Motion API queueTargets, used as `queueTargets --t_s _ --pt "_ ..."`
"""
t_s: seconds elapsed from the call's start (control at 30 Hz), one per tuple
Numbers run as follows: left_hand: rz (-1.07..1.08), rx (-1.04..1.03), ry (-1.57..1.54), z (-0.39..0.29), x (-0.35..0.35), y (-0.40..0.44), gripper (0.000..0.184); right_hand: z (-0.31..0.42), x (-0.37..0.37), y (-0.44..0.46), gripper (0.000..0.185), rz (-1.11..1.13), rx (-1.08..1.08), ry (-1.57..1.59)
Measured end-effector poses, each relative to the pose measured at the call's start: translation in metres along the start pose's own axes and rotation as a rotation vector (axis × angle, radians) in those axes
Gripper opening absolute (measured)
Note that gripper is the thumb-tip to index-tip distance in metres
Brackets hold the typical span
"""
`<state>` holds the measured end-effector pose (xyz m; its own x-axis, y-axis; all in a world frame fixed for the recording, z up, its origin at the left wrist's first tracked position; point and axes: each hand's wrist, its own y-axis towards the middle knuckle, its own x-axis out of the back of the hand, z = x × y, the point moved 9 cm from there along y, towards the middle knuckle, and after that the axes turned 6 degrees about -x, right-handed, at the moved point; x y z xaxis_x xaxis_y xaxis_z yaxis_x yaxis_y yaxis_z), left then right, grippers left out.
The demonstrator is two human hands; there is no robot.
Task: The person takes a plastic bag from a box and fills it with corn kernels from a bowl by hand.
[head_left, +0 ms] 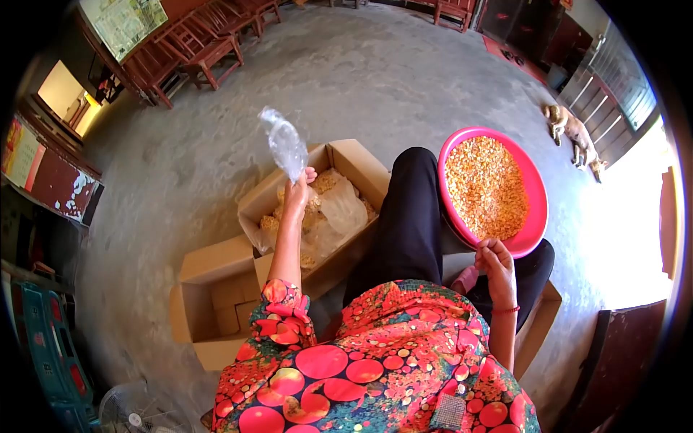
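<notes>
My left hand [299,189] is closed around the gathered neck of a clear plastic bag [286,146], which stands up above it. Below that hand is an open cardboard box [351,160] containing filled clear bags [342,208] of yellowish pieces. My right hand [495,261] is at the near rim of a pink basin [535,209], thumb and fingers pinched together; anything between them is too small to make out. Loose orange-yellow kernels, which look like corn, [485,184] fill much of the basin, beside my right knee.
Another open cardboard box [216,289] sits at the left, and part of one [538,328] shows at the right. A fan [133,417] and green plastic stools [50,346] stand lower left. A dog [575,137] lies at the right. Wooden chairs [202,47] line the far wall.
</notes>
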<state>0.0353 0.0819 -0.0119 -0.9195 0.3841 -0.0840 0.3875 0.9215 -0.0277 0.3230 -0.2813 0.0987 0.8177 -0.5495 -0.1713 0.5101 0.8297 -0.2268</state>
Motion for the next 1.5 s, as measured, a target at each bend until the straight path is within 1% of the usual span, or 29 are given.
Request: queueTargets --t_s 0.07,0.1,0.17,0.2,0.23,0.3,0.33,0.4,0.43,0.5,0.53,0.63,0.7,0.77,0.8,0.87,0.9,0.97,1.03,1.1,1.2,1.23,1.27,1.3,1.33,1.37,1.43,1.47,1.5 --pt "-0.122 -0.082 0.111 0.024 0.015 -0.008 0.042 -0.013 0.004 -0.001 0.012 0.027 -0.068 -0.025" --pt "-0.124 -0.097 0.109 0.054 0.029 0.005 0.042 -0.021 0.0 0.009 0.012 0.032 -0.055 -0.024" --pt "-0.114 -0.093 0.356 0.125 0.05 0.004 0.038 -0.036 0.003 0.009 0.012 0.019 -0.127 -0.05" --pt "-0.034 -0.093 0.435 0.148 0.044 -0.006 0.039 -0.041 0.003 0.006 0.012 0.017 -0.16 -0.055" --pt "0.046 -0.096 0.52 0.146 0.034 -0.021 0.039 -0.046 0.003 0.006 0.012 0.017 -0.163 -0.051" --pt "0.375 0.619 0.683 0.183 0.026 -0.076 0.045 -0.059 0.004 0.006 0.012 0.026 -0.196 -0.078" --pt "0.376 0.619 0.679 0.19 0.023 -0.087 0.045 -0.063 0.007 0.005 0.012 0.021 -0.208 -0.08" --pt "0.228 0.713 0.583 0.203 0.03 -0.104 0.038 -0.075 0.013 0.005 0.013 0.035 -0.235 -0.098" --pt "0.228 0.71 0.584 0.205 0.033 -0.099 0.038 -0.081 0.014 0.006 0.013 0.049 -0.262 -0.112" --pt "0.527 0.357 0.936 0.19 0.023 -0.073 0.03 -0.087 0.017 0.006 0.013 0.04 -0.281 -0.113" --pt "0.527 0.356 0.933 0.187 0.026 -0.067 0.03 -0.089 0.019 0.005 0.013 0.035 -0.292 -0.129" --pt "0.068 0.334 0.998 0.149 0.062 -0.024 0.032 -0.09 0.02 0.007 0.014 0.037 -0.295 -0.156" --pt "-0.168 0.273 0.584 0.127 0.062 -0.008 0.031 -0.089 0.021 0.006 0.014 0.034 -0.293 -0.166" --pt "-0.205 0.154 0.529 0.115 0.064 0.021 0.03 -0.087 0.018 0.007 0.014 0.049 -0.275 -0.196" --pt "-0.196 0.156 0.533 0.103 0.057 0.03 0.03 -0.085 0.016 0.005 0.014 0.042 -0.291 -0.2" --pt "-0.312 0.135 0.245 0.067 0.046 0.036 0.026 -0.084 0.018 0.004 0.014 0.03 -0.306 -0.197" --pt "-0.306 0.135 0.247 0.058 0.039 0.041 0.026 -0.084 0.019 0.005 0.014 0.026 -0.315 -0.201" --pt "-0.307 -0.073 0.049 0.035 0.029 0.054 0.033 -0.085 0.02 0.004 0.014 0.019 -0.308 -0.197" --pt "-0.311 -0.034 0.076 0.057 0.024 0.066 0.031 -0.086 0.023 0.005 0.014 0.007 -0.307 -0.199" --pt "-0.305 -0.117 0.264 0.06 0.01 0.067 0.026 -0.089 0.027 0.007 0.013 0.0 -0.296 -0.187" --pt "0.096 0.047 0.59 0.14 -0.029 0.062 0.036 -0.091 0.03 0.004 0.013 -0.003 -0.305 -0.219" --pt "0.212 -0.179 0.767 0.153 -0.046 0.059 0.036 -0.092 0.03 0.006 0.013 -0.002 -0.3 -0.224" --pt "0.265 -0.043 0.722 0.146 -0.062 0.036 0.035 -0.092 0.031 0.006 0.013 -0.002 -0.296 -0.23" --pt "0.301 -0.034 0.678 0.155 -0.072 0.024 0.034 -0.093 0.033 0.006 0.013 -0.007 -0.296 -0.233" --pt "0.305 0.019 0.751 0.148 -0.081 0.008 0.032 -0.093 0.033 0.006 0.013 -0.008 -0.286 -0.237" --pt "0.331 -0.062 0.821 0.162 -0.086 0.003 0.029 -0.094 0.032 0.004 0.014 -0.008 -0.28 -0.239" --pt "0.411 -0.102 0.946 0.17 -0.093 -0.011 0.03 -0.094 0.029 0.003 0.014 0.003 -0.289 -0.235" --pt "0.412 -0.101 0.947 0.172 -0.092 -0.015 0.03 -0.094 0.028 0.003 0.013 0.014 -0.293 -0.235" --pt "0.454 0.016 0.944 0.196 -0.088 -0.017 0.033 -0.095 0.028 0.002 0.013 0.012 -0.293 -0.234"
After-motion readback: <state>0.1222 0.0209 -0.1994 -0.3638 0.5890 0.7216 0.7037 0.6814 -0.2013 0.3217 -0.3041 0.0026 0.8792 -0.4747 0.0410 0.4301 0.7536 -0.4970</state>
